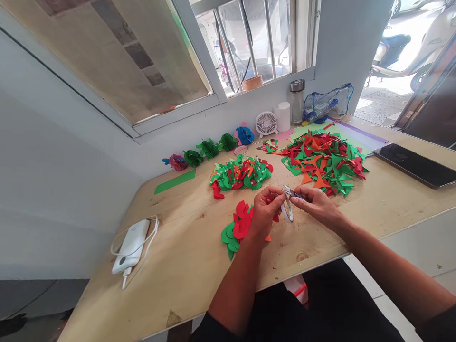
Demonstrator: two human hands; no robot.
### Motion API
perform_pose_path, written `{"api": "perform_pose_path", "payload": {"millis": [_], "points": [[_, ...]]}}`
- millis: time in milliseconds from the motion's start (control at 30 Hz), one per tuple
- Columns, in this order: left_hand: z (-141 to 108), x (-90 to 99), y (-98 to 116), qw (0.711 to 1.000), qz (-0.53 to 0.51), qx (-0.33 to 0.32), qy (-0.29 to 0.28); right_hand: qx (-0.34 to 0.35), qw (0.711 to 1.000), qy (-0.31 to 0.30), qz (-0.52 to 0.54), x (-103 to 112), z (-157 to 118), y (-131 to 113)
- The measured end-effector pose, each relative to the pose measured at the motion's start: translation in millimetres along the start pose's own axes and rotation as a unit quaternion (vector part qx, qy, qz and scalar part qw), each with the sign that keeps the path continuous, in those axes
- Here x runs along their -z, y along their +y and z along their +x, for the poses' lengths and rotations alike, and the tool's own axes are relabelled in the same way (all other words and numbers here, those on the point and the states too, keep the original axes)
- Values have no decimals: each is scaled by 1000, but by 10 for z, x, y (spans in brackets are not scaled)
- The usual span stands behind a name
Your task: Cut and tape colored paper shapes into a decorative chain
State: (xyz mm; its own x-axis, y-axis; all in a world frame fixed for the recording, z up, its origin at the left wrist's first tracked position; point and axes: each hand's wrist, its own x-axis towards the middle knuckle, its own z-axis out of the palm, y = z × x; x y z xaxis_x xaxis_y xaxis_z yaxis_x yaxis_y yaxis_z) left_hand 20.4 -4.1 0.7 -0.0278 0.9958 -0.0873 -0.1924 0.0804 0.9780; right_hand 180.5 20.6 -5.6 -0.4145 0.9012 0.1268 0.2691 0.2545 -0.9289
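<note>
My left hand point(268, 205) pinches a narrow white strip of tape point(287, 212), which hangs in a loop below the fingers. Close against it, my right hand point(314, 203) is closed on a small pair of scissors point(292, 192), its blades pointing at the strip near my left fingertips. Under and beside my left wrist lies a loose pile of red and green cut paper shapes point(242, 222), partly hidden by the hand. Just beyond is a heap of green, red and orange pieces point(242, 173) with small white patches on them.
Paper scraps point(326, 161) are heaped at the right, beside a dark phone point(416, 164). A white power bank point(131, 244) with a cable lies left. Along the wall stand paper balls point(208, 148), a small fan point(266, 124), a glass bottle point(297, 102) and a clear pouch point(329, 102).
</note>
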Motion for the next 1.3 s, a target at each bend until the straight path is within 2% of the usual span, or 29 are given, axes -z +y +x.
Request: {"api": "perform_pose_path", "payload": {"millis": [233, 467, 667, 1033, 1300], "points": [[-7, -3, -5, 1000, 21, 8, -11, 0, 1000, -15, 10, -10, -2, 0], [0, -16, -9, 1000, 14, 4, -3, 16, 998, 7, -61, -2, 8, 21], [-15, -22, 3, 1000, 12, 2, -3, 3, 999, 20, -44, -10, 8, 26], [7, -14, -4, 999, -21, -11, 28, 0, 1000, 9, -28, -10, -3, -29], [2, -19, -46, 1000, -23, -13, -1, 11, 999, -3, -40, -21, 3, 4]]}}
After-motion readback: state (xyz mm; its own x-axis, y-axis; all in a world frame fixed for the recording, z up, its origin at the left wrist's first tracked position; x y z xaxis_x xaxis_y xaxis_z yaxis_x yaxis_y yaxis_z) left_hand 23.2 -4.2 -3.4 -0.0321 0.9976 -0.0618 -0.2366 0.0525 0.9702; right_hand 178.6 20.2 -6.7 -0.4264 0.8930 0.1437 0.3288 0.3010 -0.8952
